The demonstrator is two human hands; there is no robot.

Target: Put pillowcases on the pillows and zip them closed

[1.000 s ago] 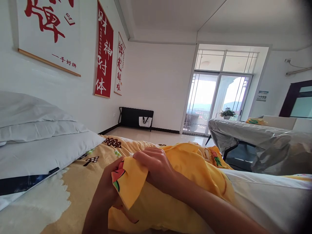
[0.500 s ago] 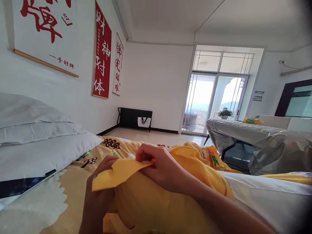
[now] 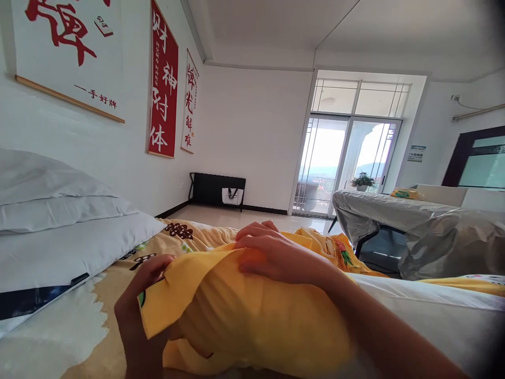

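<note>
Bed [image 3: 59, 337] surface: yellow cover [image 3: 252, 321] bunched under the fingers of both hands. Left hand [image 3: 136, 305] pinches its near edge; right hand [image 3: 276, 252] grips a fold on top (thumb hidden). Judged mid-stretch; any further pull needs both grips firm

The cloth [image 3: 252, 316] was plain bright yellow, with a scrap of green and dark print at its left corner and red-and-green figures on its far folds. The bed sheet [image 3: 114, 295] beneath was pale tan, with a white scalloped patch and brown mushroom-like prints. The pillows [image 3: 51, 184] were white, and the duvet [image 3: 79, 247] was white with a dark navy band along its edge. On the white wall [image 3: 244, 131] hung a white scroll [image 3: 67, 47] with red characters, a red scroll [image 3: 162, 84] with white characters, and a third scroll [image 3: 190, 102], white with red characters. The rack [image 3: 216, 184] was black, and the cover [image 3: 394, 216] was silvery grey.
</note>
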